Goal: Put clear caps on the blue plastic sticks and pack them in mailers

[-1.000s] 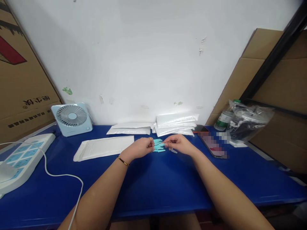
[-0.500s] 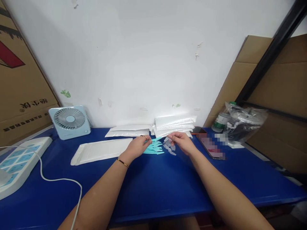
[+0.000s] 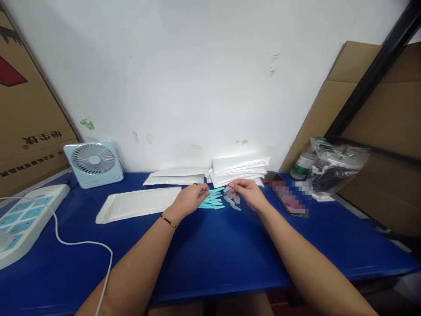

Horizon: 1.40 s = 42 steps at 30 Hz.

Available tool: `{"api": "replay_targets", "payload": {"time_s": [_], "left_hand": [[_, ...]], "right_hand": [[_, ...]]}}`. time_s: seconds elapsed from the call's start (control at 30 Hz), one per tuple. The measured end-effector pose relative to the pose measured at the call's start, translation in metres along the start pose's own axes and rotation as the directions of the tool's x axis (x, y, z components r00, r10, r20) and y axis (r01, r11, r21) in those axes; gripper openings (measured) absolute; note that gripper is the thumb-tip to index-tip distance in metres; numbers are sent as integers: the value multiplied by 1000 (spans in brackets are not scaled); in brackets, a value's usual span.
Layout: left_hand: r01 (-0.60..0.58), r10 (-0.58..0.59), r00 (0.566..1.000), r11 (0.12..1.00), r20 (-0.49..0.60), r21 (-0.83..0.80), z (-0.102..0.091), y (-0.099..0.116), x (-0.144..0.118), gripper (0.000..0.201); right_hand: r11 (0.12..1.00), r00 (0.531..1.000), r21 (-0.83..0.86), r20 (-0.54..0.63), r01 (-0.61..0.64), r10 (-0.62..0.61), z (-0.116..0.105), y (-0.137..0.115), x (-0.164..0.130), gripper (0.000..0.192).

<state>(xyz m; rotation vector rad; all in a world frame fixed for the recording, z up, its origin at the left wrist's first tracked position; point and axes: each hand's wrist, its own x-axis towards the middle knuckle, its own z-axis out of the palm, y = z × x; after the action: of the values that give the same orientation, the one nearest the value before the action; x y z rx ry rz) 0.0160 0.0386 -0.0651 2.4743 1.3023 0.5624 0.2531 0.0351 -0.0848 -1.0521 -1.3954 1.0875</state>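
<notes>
Several slim teal sticks [image 3: 212, 202], which look like eyebrow razors, lie in a fanned pile on the blue table [image 3: 210, 254]. My left hand [image 3: 191, 198] is at their left end, thumb and fingers pinched on one teal razor that points right. Just right of the pile lie several small translucent caps [image 3: 235, 206]. Over them my right hand [image 3: 247, 193] is closed in a pinch, with what looks like a translucent cap at the fingertips. The fingers partly hide both pieces, so I cannot tell whether they touch.
A white padded mailer [image 3: 138, 205] lies to the left, with more white mailers [image 3: 238, 169] by the wall. A blue fan [image 3: 95, 163] and a power strip [image 3: 36, 219] stand left. On the right are a phone [image 3: 289, 199], a bottle [image 3: 302, 166] and a bagged item [image 3: 332, 171].
Both hands stay in nearly the same place, still pinching. The teal razor at my left fingertips sits slightly differently; the whole view has shifted a little.
</notes>
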Motion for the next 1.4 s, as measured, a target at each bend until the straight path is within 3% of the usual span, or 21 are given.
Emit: {"api": "replay_targets", "payload": {"time_s": [0.33,0.47,0.63,0.73,0.83,1.07,1.2,1.4], "left_hand": [[-63,63,998,998,-6,-16,4,3,-1,27],[-77,82,994,995,73,-57,2,13,-6,29],[-75,70,955,997,287,5,3,22,-11,24],[-81,58,979,991,197,111,6,15,-8,20],[-86,69,995,966,77,243,10,3,-2,18],[-85,68,995,959,70,269,14,-6,4,13],[-103,96,995,967,41,232,10,-1,1,17],[-135,99,961,983,257,125,9,6,-5,14]], "right_hand": [[1000,993,-8,119,-16,16,14,-3,-6,32],[966,975,-257,219,10,48,4,-11,-8,37],[708,949,-703,258,57,180,-22,-17,-10,27],[528,936,-844,258,99,238,-25,-16,-10,22],[459,933,-879,266,131,242,-19,-12,-10,11],[585,888,-801,355,128,292,-12,-8,-12,13],[602,879,-781,395,167,268,-11,-10,-15,12],[650,860,-745,422,148,287,-10,-14,-16,17]]}}
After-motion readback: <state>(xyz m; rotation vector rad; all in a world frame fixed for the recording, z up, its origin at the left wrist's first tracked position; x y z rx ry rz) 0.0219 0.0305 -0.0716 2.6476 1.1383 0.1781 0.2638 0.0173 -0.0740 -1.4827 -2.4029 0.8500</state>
